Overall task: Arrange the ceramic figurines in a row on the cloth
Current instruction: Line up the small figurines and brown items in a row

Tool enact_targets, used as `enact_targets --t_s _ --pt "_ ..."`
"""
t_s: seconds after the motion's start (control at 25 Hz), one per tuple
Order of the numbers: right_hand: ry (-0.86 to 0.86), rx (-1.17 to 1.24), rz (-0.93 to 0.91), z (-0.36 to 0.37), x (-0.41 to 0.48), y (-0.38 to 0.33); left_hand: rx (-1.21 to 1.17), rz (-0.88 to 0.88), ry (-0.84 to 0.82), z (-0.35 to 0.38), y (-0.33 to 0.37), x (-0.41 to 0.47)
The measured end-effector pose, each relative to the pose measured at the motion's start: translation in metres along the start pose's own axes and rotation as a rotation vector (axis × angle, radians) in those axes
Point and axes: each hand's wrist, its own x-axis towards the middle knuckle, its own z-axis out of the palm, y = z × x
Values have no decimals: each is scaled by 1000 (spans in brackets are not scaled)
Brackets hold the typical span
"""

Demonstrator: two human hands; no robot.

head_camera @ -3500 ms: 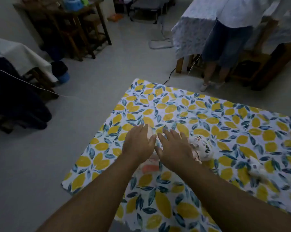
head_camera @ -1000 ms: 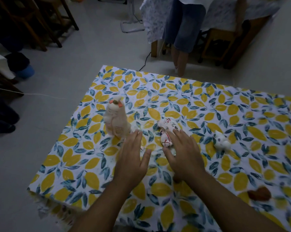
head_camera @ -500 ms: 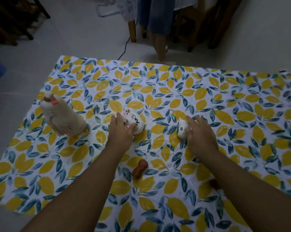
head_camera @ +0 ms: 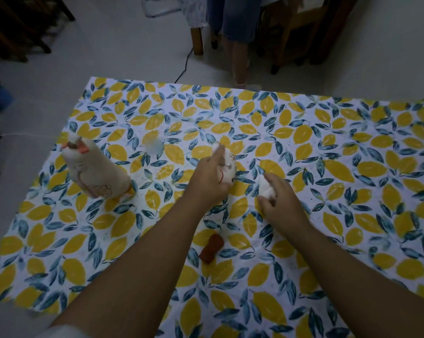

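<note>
While left hand grips painted figurine, right hand grips white figurine

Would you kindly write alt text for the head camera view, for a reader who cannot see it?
A person's left hand grips a white painted figurine and the right hand a smaller white one on a lemon-print cloth. A tall cream figurine stands at left; a small brown piece lies nearer.
</note>
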Motion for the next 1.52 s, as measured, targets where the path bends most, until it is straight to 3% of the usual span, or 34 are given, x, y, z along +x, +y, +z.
enact_targets --t_s 0.44,0.68,1.0,1.32,1.52 --pt "9 -152 -70 91 7 -81 426 -24 65 -63 -81 -67" --pt "-7 -214 -24 115 8 -90 206 78 60 -53 -91 -66" --pt "65 -248 77 113 -2 -90 176 104 66 -57 -96 -53" --pt "13 -239 119 109 -9 -90 245 109 57 -63 -95 -51" --pt "93 -363 42 88 -37 -99 400 177 241 -62 -73 -78"
